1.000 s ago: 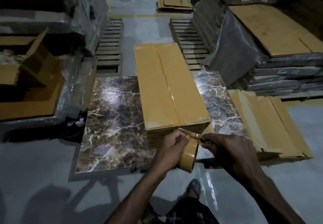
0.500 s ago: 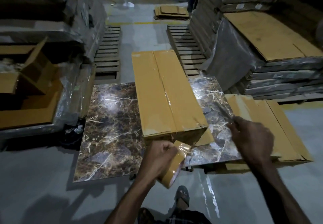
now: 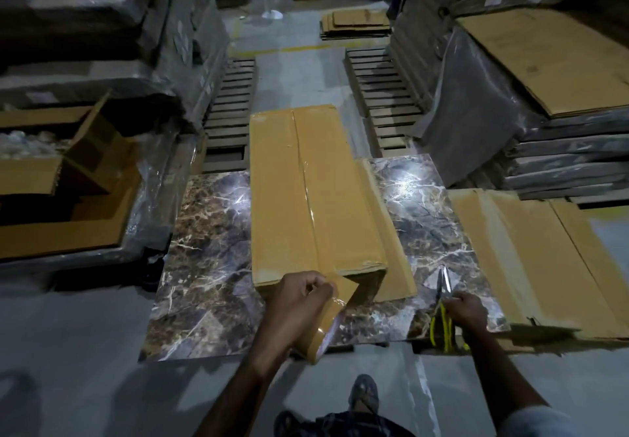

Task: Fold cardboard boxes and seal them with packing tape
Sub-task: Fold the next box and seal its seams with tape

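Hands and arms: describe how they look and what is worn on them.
The left hand and right hand are bare: no gloves, rings or watch show. The left forearm is uncovered to the frame's edge; the right is bare up to a pale sleeve at the bottom corner.

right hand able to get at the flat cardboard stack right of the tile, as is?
Likely yes: the flat cardboard stack lies just beside the right hand with nothing between, though that hand grips the scissors.
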{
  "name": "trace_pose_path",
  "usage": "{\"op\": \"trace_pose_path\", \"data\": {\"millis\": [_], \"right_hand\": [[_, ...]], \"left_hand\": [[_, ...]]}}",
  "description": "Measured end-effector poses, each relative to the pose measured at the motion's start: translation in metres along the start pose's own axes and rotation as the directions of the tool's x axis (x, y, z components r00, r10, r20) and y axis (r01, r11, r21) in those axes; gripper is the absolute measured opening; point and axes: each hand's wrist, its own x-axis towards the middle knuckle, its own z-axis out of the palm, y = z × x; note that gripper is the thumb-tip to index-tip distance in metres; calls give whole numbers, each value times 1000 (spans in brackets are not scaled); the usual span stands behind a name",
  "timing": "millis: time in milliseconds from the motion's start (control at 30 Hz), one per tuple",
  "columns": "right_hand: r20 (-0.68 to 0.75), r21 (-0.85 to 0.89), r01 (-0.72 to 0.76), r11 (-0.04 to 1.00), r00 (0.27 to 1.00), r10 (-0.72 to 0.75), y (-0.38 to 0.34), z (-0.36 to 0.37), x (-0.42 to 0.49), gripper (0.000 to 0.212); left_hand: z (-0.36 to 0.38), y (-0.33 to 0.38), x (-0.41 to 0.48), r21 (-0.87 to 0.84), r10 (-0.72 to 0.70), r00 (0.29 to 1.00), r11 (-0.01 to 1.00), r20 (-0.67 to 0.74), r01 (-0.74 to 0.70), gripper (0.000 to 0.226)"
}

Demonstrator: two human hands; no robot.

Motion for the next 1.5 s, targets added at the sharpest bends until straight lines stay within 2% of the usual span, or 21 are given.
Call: {"op": "trace_pose_path", "data": {"millis": [67, 133, 200, 267, 333, 367, 400, 467, 567, 600, 667, 767, 933, 1033, 1133, 1200, 1300, 1400, 1433, 1500], "right_hand": [[-12, 13, -13, 1000, 1000, 14, 0, 0, 15, 74], [-26, 22, 14, 1000, 1000, -14, -2, -2, 27, 73], [-108, 41, 53, 998, 993, -48, -10, -7, 31, 55], [-256, 126, 159, 979, 959, -123, -29, -14, 23, 37], [-352, 253, 335, 908, 906, -236, -58, -23, -4, 24], [-339, 329, 410, 851, 892, -299, -75, -30, -24, 21], [-277, 403, 452, 796, 889, -365, -90, -36, -45, 22], [-46, 514, 456, 726, 860, -508, -116, -46, -92, 25], [326, 476, 452, 754, 706, -629, -141, -48, -138, 39], [403, 450, 462, 764, 658, -636, -147, -47, -144, 44], [480, 410, 466, 784, 622, -619, -155, -45, -146, 48], [480, 385, 483, 786, 623, -618, -162, -40, -150, 40], [357, 394, 536, 746, 659, -662, -162, -20, -168, 9], [297, 364, 579, 730, 671, -680, -160, -11, -180, 15], [238, 405, 571, 714, 688, -686, -155, 0, -185, 20], [255, 421, 520, 743, 719, -647, -150, 7, -186, 18], [278, 528, 358, 770, 784, -555, -149, 13, -192, 5], [312, 609, 215, 764, 821, -479, -152, 13, -195, 43], [320, 615, 188, 766, 828, -460, -154, 11, -196, 46], [366, 615, 145, 775, 819, -443, -156, 8, -197, 35]], "left_hand": [[5, 2, 4, 4, -1, 1000, 1000, -6, 1, 31], [10, 4, 7, -27, -3, 1000, 1000, 0, 3, 33], [16, 7, 10, -70, -9, 1000, 997, -4, 8, 42], [21, 10, 13, -76, -9, 1000, 997, -10, 9, 57], [24, 13, 16, -41, -12, 1000, 999, -8, 11, 60], [26, 14, 17, -29, -24, 1000, 999, 1, 24, 57], [26, 14, 19, -15, -33, 999, 999, 12, 33, 55], [28, 14, 21, 39, -27, 999, 999, 25, 26, 53], [29, 16, 23, 106, -13, 999, 994, -32, 16, 52], [29, 20, 22, 122, -18, 998, 992, -52, 25, 51], [27, 27, 20, 137, -19, 997, 990, -75, 29, 51], [23, 30, 18, 188, 14, 999, 982, -50, -5, 54], [18, 26, 13, 240, 37, 999, 970, -16, -32, 63], [13, 19, 11, 308, 89, 996, 948, 0, -85, 61], [7, 9, 9, 338, 153, 988, 929, 15, -150, 65], [4, 4, 6, 348, 183, 983, 920, 18, -178, 63], [1, -5, 2, 369, 258, 966, 899, -11, -236, 60], [0, -16, -3, 372, 362, 931, 872, -49, -320, 60], [0, -19, -5, 371, 377, 925, 867, -53, -332, 60], [-7, -23, -5, 354, 350, 934, 884, -70, -305, 62]]}}
